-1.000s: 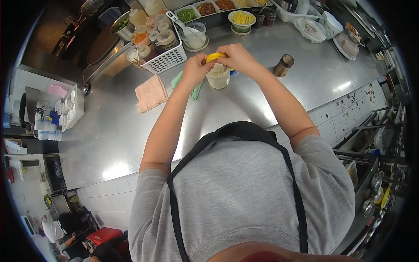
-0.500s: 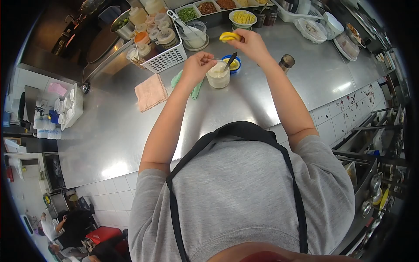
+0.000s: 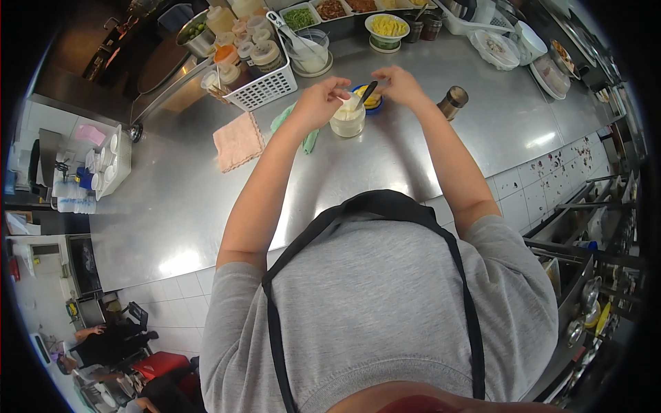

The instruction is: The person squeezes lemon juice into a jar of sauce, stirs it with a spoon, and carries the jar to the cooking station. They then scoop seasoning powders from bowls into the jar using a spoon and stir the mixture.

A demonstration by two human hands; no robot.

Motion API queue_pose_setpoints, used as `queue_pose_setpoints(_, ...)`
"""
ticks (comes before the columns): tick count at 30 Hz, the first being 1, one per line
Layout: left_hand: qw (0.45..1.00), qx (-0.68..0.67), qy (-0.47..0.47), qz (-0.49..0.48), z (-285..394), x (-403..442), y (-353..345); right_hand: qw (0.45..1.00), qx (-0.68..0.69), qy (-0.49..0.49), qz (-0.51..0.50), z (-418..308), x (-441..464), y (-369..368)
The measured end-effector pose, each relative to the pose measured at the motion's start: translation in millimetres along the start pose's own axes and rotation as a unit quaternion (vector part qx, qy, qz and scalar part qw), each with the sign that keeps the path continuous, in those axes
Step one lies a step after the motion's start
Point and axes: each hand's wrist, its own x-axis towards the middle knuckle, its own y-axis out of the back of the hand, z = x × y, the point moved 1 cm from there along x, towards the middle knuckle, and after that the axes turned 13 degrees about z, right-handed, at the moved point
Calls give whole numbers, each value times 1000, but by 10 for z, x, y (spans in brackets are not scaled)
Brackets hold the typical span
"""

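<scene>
A clear tub of thick white cream [image 3: 348,122] stands on the steel counter, with a dark-handled utensil [image 3: 368,93] leaning out of it. Right behind it sits a small blue bowl [image 3: 376,109] with yellow pieces inside, partly hidden by the tub and utensil. My left hand [image 3: 323,101] hovers at the tub's left rim, fingers curved and apart, holding nothing I can see. Over the right side of the blue bowl is my right hand [image 3: 401,86], its fingers apart and nothing visible between them. A green cloth [image 3: 310,141] lies below my left wrist.
A pink cloth [image 3: 238,142] lies to the left. Behind it stands a white basket [image 3: 265,91] of bottles and jars. A bowl of yellow food [image 3: 387,27] and a white-filled container [image 3: 309,54] stand farther back. A pepper grinder [image 3: 452,102] is at the right.
My right hand has come down and towards me to the blue bowl, and the yellow slice it held is no longer in its fingers. My left hand's fingers have spread slightly.
</scene>
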Motion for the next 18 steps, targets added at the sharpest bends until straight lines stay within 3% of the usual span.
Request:
queue_pose_setpoints(1, 1000, -19, -6, -20, 16, -11, 20, 1000, 1, 1, -1, -41, 9, 38)
queue_pose_setpoints(3, 1000, -9, -12, -12, 98, -40, 109, 981, 102, 35, 162, -187, 42, 264)
queue_pose_setpoints(5, 1000, 0, -18, -2, 109, -40, 219, 970, 140, 69, 187, -591, 29, 537)
queue_pose_setpoints(7, 996, 19, -31, 83, 6, -23, 429, 956, 179, 98, 212, -867, -47, 503)
queue_pose_setpoints(11, 982, 119, 7, 145, -423, -144, 693, 952, 53, 301, 0, -1347, -283, -85)
queue_pose_setpoints(13, 969, 156, 20, 192, -648, -266, 766, 944, -7, 306, -121, -1487, -440, -515)
queue_pose_setpoints(14, 969, 156, 21, 191, -753, -334, 793, 944, -7, 306, -122, -1489, -520, -795)
queue_pose_setpoints(16, 965, 139, 16, 223, -944, -479, 834, 946, -120, 301, 25, -1476, -637, -1166)
queue_pose_setpoints(18, 962, 112, 33, 247, -1061, -654, 835, 950, -114, 289, -32, -1428, -609, -1231)
